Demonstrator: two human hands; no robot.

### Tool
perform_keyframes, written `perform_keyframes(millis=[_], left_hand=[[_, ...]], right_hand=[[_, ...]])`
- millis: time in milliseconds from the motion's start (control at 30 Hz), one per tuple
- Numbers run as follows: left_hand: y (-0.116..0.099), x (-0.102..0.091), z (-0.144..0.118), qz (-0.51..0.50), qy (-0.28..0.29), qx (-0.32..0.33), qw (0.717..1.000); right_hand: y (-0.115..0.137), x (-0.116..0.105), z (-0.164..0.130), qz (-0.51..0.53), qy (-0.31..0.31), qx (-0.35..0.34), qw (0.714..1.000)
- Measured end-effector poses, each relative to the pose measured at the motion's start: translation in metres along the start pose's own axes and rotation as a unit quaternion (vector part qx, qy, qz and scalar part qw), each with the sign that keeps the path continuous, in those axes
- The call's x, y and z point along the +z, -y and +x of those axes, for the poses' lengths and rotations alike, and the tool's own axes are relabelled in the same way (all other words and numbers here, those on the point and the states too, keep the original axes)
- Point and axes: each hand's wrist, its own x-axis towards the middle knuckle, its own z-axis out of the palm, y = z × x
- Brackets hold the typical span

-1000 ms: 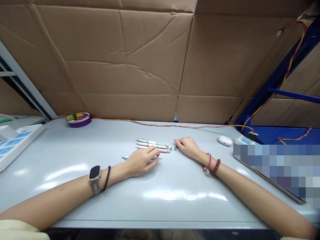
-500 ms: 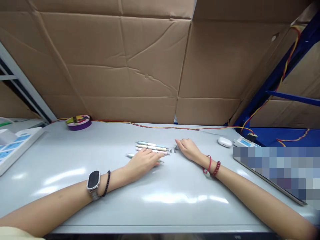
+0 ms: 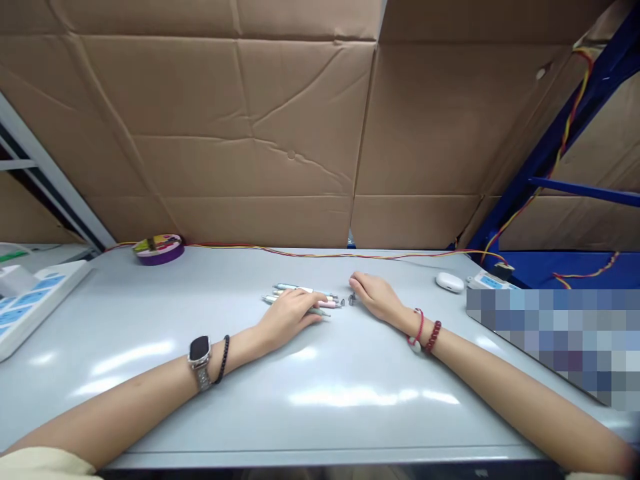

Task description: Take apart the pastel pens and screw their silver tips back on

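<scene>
The left hand (image 3: 289,313) is lying palm down on the grey table (image 3: 320,393), and its grip is resting flat over a small row of pens (image 3: 305,296); the fingers (image 3: 313,299) are covering the middle of the pens, but I cannot tell if they are really closing around one of them. The pens are lying side by side just under and beyond this grip, with their tips pointing toward the right hand (image 3: 376,298). The right hand is resting on the table just to the right of the pens, its grip loosely curled and holding nothing, and the fingertips are lying just beside some small dark parts (image 3: 352,299), which are sitting between the two hands. On the left wrist a watch (image 3: 200,352) and a dark bead bracelet (image 3: 223,349) are showing, and on the right wrist two red bracelets (image 3: 426,331). Farther right of the right hand a white earbud case (image 3: 449,282) is lying on the table, well apart from the grip. Far to the left and behind the left hand a purple round tin (image 3: 159,248) is sitting near the cardboard wall (image 3: 300,133), and a red and yellow cable (image 3: 320,253) is running along the back edge of the table.
</scene>
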Motion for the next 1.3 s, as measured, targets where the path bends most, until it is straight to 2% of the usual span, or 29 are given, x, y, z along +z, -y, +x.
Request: perform_keyframes(millis=[233,467,633,867,1067,1200,1300], left_hand=[[0.004,-0.007,-0.006,0.038,0.009,0.036,0.999],[0.024,-0.022,-0.008,0.125,0.058,0.125,0.983],[0.033,-0.022,-0.007,0.151,0.074,0.161,0.973],[0.030,-0.012,-0.008,0.145,0.035,0.138,0.979],[0.032,-0.002,-0.011,0.078,-0.013,0.113,0.990],[0.034,0.000,-0.012,0.006,-0.015,0.074,0.997],[0.035,0.000,-0.014,-0.026,0.002,0.075,0.997]], right_hand=[[0.002,-0.002,-0.001,0.025,0.006,-0.017,1.000],[-0.004,0.003,-0.001,0.025,-0.001,-0.027,0.999],[-0.007,0.005,0.000,0.036,0.003,-0.052,0.998],[-0.008,0.006,0.002,0.061,-0.004,-0.084,0.995],[-0.006,0.004,-0.004,0.095,-0.051,-0.113,0.988],[0.004,0.000,-0.009,0.103,-0.056,-0.167,0.979],[0.011,-0.003,-0.009,0.105,-0.046,-0.205,0.972]])
